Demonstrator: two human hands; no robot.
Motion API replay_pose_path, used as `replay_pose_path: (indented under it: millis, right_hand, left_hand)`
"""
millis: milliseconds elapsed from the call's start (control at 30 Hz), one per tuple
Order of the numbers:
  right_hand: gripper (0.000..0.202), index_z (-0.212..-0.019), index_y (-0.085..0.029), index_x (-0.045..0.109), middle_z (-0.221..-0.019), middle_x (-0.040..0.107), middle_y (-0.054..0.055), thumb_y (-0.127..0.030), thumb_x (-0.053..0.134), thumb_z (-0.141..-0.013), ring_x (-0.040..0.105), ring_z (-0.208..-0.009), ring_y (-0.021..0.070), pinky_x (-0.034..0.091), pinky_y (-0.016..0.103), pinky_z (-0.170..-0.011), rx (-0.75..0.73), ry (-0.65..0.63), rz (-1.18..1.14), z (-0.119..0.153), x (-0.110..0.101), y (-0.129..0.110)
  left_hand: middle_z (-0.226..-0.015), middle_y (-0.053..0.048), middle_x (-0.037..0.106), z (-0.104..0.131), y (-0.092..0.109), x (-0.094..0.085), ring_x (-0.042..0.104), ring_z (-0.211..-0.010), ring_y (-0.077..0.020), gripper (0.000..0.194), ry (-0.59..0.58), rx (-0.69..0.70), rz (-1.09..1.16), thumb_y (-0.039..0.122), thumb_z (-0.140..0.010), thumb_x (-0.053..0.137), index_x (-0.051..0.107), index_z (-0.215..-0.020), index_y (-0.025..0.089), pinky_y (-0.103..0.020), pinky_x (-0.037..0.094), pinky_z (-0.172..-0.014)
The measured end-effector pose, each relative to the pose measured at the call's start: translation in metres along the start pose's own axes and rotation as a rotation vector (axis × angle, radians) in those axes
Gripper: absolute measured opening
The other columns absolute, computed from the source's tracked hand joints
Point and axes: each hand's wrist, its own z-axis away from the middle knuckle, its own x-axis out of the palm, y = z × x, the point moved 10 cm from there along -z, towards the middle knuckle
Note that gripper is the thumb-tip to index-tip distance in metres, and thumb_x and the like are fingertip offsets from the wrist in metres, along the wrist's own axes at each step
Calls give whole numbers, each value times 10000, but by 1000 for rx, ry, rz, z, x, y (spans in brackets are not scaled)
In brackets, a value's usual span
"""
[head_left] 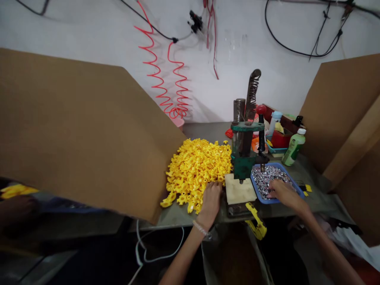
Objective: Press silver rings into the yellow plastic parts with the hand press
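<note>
My left hand (211, 196) rests at the right front edge of a heaped pile of small yellow plastic parts (198, 166). Its fingers curl downward, and whatever lies under them is hidden. Between my hands stands a green hand press (244, 166) with a red-knobbed lever and a cream block (240, 190) under its ram. My right hand (280, 190) dips into a blue tray (269, 201) of small shiny metal pieces (264, 178), thumb and fingers drawn together. A yellow car-shaped plastic piece (257, 221) is tilted at the table's front edge, below the press.
Cardboard panels flank the table, one on the left (89, 134) and one on the right (341, 118). A green bottle (293, 147) and a red box (282, 138) stand behind the tray. Red coiled air hoses (156, 67) hang on the wall. Another person's hand (18, 208) shows far left.
</note>
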Motion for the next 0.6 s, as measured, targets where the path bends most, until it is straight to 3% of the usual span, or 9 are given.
replay_pose_path:
  millis: [100,233,433,533,600]
  right_hand:
    - [102,-796,-164,615,-834,644,54,-159,517,-770,557,-839,182,363,269,-724,11,-21,-71,1,1,-2]
    - [93,-738,-155,620,-780,645,40,-170,528,-737,554,-761,158,352,247,-672,-8,-14,-198,-7,3,6]
    - [143,-725,-156,667,-713,674,31,-266,578,-734,597,-664,148,374,234,-626,0,-13,-350,-12,17,3]
    - [197,-768,-164,685,-769,691,42,-317,562,-753,617,-718,165,409,247,-667,33,77,-397,-11,12,0]
    - [241,-782,-167,688,-804,694,51,-361,546,-766,617,-753,178,424,264,-701,50,140,-425,-10,7,-2]
  left_hand:
    - [-972,-100,639,-2,-5,-3,615,-903,-229,309,-5,-19,24,42,-852,375,566,-1062,163,-339,474,-800]
    - [-990,-119,626,0,-8,6,635,-844,-240,268,-99,-62,-4,105,-868,421,554,-1098,145,-321,485,-698]
    - [-1039,-110,625,2,-6,18,623,-911,-208,404,-61,-5,142,26,-827,405,539,-1177,176,-310,490,-795]
    - [-1039,-89,623,-5,-17,11,627,-908,-193,409,-41,-6,337,56,-817,456,537,-1196,188,-303,504,-808]
    - [-1024,-83,612,-11,-29,-5,633,-888,-195,351,42,-63,431,121,-813,530,573,-1157,179,-317,518,-809]
